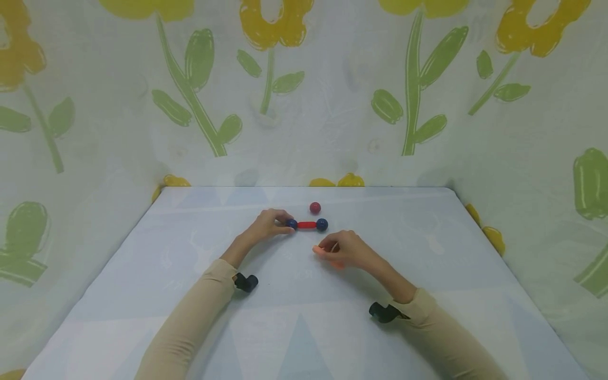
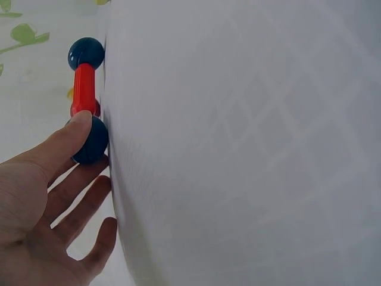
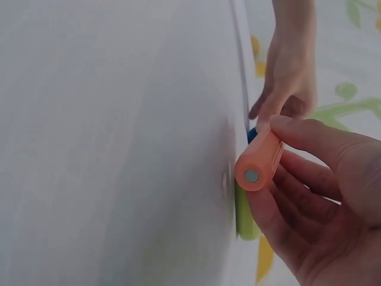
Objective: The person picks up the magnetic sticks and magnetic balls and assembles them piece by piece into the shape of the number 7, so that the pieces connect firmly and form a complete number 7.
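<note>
Faintly marked tabletop (image 1: 304, 274), hands (image 1: 269, 224) (image 1: 350, 249) pinching ball (image 2: 96, 144), orange rod (image 3: 261, 159)

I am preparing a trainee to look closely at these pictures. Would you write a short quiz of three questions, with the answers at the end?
1. What does the right hand hold?
A: a yellow ball
B: an orange rod
C: a white cube

2. True or false: the red ball lies apart from the red rod.

3. What does the left hand pinch?

Key:
1. B
2. True; the head view shows a gap.
3. The dark blue ball at one end of the red rod.
</note>
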The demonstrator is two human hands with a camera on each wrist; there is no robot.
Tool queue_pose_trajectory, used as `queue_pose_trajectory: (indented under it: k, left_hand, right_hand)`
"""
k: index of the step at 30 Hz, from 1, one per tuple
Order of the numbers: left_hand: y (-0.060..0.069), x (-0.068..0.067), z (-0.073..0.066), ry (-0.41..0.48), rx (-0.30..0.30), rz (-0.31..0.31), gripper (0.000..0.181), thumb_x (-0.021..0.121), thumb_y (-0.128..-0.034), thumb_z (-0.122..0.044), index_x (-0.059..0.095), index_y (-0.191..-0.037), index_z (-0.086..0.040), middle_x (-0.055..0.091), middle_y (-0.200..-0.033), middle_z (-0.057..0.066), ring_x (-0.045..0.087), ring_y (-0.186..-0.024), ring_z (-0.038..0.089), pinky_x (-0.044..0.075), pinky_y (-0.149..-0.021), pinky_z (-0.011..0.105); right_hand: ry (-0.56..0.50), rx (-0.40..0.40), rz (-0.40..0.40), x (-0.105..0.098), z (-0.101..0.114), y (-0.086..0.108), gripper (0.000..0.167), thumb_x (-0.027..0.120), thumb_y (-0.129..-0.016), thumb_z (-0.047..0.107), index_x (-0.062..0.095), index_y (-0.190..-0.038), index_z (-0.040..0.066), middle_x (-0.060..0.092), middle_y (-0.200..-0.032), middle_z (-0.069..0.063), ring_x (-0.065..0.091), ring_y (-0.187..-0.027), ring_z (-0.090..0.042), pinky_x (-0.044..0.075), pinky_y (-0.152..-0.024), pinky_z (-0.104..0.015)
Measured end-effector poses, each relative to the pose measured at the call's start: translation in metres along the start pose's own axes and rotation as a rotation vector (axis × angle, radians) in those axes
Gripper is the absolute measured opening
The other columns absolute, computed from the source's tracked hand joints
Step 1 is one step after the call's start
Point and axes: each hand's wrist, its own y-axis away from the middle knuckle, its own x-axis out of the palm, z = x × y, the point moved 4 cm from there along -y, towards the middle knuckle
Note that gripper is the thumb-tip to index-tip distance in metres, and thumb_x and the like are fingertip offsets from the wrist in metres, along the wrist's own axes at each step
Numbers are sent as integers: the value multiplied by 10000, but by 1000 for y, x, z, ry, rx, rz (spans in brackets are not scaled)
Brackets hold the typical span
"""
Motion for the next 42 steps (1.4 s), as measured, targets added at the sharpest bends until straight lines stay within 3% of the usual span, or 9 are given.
queue_pose_trajectory:
  k: [15,24,34,42]
  left_hand:
    - [-1,3,1,6,-14,-2,368,771,-850,-233,687,-1184,-104,723,-1144,72,656,-1100,234,512,-1013,417]
    - [-2,3,2,14,-11,8,370,766,-855,-232,682,-1195,-110,720,-1150,66,649,-1106,226,508,-1020,413]
    - [0,-1,-1,-1,-7,2,372,773,-847,-239,686,-1185,-108,727,-1121,65,652,-1093,226,503,-1022,423]
    - [2,0,1,20,-2,9,357,769,-850,-230,688,-1176,-109,725,-1120,64,646,-1102,231,491,-1032,432]
  right_hand:
    - [-54,79,-54,10,6,-14,256,744,-872,263,744,-1089,127,714,-893,23,622,-797,-126,556,-653,-218]
    - [-28,122,-132,5,1,-16,265,746,-873,278,751,-1079,112,729,-935,-5,631,-806,-128,557,-674,-225]
    - [-52,197,-143,-5,-5,-16,300,743,-875,289,740,-1104,96,724,-939,-32,614,-803,-153,548,-654,-223]
    - [-38,209,-174,-11,-14,-14,335,749,-867,297,736,-1114,71,738,-954,-48,619,-796,-157,529,-637,-227]
